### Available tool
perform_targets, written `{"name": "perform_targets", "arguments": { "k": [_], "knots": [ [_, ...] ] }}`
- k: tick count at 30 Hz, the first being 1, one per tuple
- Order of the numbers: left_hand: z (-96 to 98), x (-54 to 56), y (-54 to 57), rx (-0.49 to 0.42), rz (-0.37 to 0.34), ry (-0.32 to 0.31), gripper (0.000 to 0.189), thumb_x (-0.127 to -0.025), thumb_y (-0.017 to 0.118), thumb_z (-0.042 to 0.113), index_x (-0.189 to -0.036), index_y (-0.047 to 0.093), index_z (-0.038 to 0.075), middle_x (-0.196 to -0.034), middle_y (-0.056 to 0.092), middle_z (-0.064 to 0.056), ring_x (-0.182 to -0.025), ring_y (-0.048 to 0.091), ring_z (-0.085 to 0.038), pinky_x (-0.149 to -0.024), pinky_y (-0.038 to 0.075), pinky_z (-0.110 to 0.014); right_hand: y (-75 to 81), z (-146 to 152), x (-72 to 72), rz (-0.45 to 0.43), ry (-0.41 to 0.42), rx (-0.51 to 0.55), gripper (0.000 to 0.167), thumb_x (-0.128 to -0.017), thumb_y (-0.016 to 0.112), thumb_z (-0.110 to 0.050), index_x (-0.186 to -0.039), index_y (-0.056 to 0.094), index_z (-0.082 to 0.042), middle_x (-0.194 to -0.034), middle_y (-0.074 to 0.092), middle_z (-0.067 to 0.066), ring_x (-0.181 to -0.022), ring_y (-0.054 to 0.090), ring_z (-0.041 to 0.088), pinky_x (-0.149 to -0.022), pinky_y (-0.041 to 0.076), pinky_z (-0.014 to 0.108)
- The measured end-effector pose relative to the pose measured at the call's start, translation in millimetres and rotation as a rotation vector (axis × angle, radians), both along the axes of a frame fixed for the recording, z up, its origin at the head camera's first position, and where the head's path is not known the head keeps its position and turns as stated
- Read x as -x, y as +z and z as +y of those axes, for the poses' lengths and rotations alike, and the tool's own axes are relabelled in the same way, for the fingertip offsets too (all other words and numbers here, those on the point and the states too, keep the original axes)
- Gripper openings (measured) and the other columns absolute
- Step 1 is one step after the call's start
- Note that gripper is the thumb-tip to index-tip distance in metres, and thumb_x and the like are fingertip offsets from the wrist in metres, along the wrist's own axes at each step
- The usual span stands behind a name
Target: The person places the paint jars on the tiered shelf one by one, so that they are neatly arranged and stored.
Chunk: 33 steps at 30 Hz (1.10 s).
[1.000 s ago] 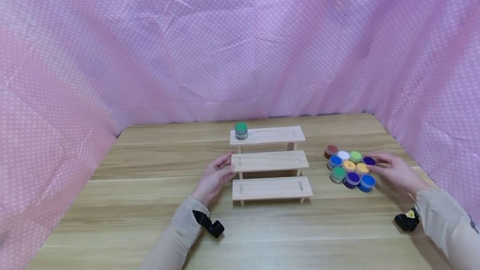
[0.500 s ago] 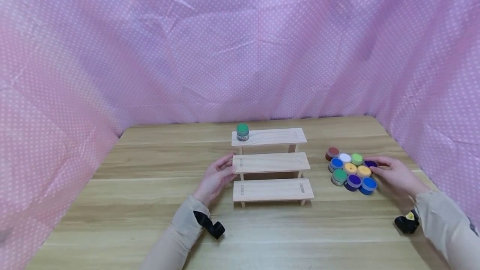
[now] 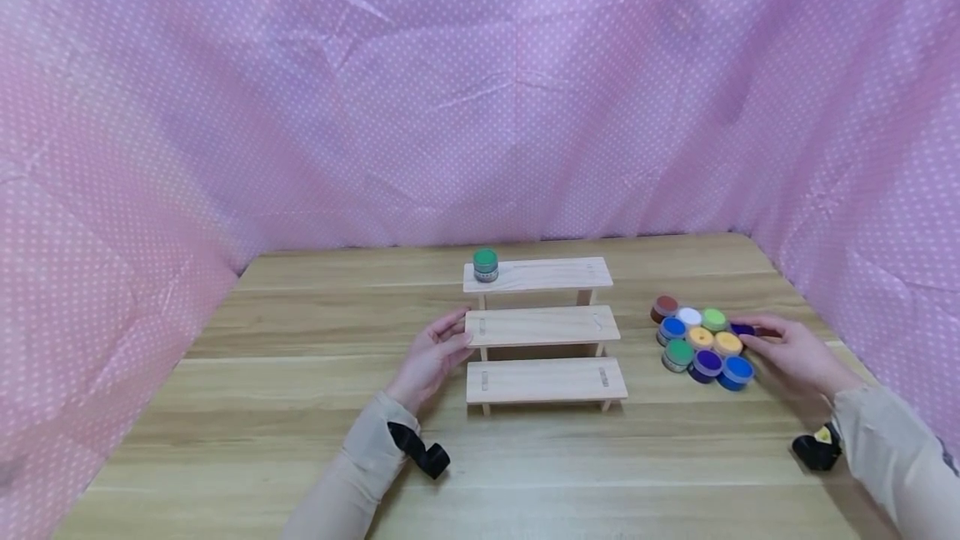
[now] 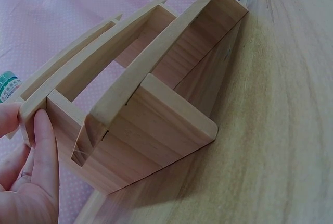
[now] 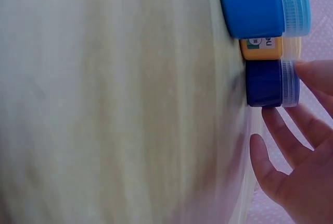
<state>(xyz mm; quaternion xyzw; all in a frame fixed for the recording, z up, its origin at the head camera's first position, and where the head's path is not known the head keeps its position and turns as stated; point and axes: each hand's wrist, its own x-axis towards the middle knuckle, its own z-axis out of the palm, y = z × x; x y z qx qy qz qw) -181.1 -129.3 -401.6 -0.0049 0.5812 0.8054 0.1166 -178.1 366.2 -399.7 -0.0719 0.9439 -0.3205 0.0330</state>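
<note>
A three-step wooden display rack stands on the table, with a green paint jar at the left end of its top step. My left hand pinches the left end of the middle step between thumb and fingers, also seen in the left wrist view. On the right, my right hand holds a dark purple paint jar at the edge of a cluster of jars. In the right wrist view its thumb is at the lid and fingertips touch the side. The jar still stands among the others, partly hidden by the fingers in the head view.
Beside the held jar are a blue jar, a yellow jar, a light green jar and several more, packed closely together. The wooden table is bordered by a pink dotted cloth behind and at the sides.
My right fingers have settled further over the dark purple jar, covering more of it. The left hand keeps its grip on the rack. The head view has shifted slightly.
</note>
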Motion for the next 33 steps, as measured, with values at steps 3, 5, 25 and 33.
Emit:
{"name": "perform_targets", "arguments": {
  "k": [3, 5, 25, 33],
  "knots": [
    [-0.6, -0.2, 1.0, 0.0, 0.001, -0.001, 0.056, -0.089, 0.049, -0.011, -0.143, 0.032, -0.005, -0.102, 0.057, 0.002, -0.083, 0.062, -0.006, -0.079, 0.055, -0.018, 0.2, 0.3, -0.4, 0.005, -0.006, -0.007, 0.041, -0.1, 0.047, -0.022, -0.129, 0.05, 0.007, -0.129, 0.046, 0.036, -0.116, 0.043, 0.055, -0.09, 0.04, 0.065],
    [-0.1, -0.7, 1.0, 0.007, 0.005, -0.004, 0.057, -0.089, 0.049, -0.011, -0.143, 0.031, -0.006, -0.102, 0.056, 0.002, -0.082, 0.061, -0.006, -0.079, 0.055, -0.019, -0.1, 1.2, -1.1, 0.001, -0.01, -0.008, 0.041, -0.1, 0.048, -0.021, -0.129, 0.05, 0.008, -0.129, 0.046, 0.037, -0.116, 0.043, 0.055, -0.09, 0.039, 0.065],
    [-1.5, -1.4, 0.0, 0.01, -0.012, -0.021, 0.057, -0.09, 0.049, -0.01, -0.143, 0.03, -0.005, -0.103, 0.057, 0.002, -0.084, 0.062, -0.006, -0.08, 0.055, -0.019, 0.7, 9.4, -7.8, -0.03, -0.052, -0.079, 0.049, -0.095, 0.056, -0.032, -0.127, 0.054, 0.005, -0.123, 0.053, 0.035, -0.089, 0.054, -0.002, -0.068, 0.045, 0.015],
    [-0.3, -0.6, 3.4, -0.005, -0.01, -0.013, 0.058, -0.09, 0.049, -0.011, -0.143, 0.029, -0.006, -0.1, 0.056, 0.003, -0.08, 0.06, -0.005, -0.078, 0.055, -0.018, 4.9, 5.7, -7.2, -0.084, -0.07, -0.079, 0.055, -0.095, 0.054, -0.038, -0.13, 0.051, 0.004, -0.128, 0.048, 0.037, -0.106, 0.055, 0.039, -0.081, 0.05, 0.04]
  ]
}}
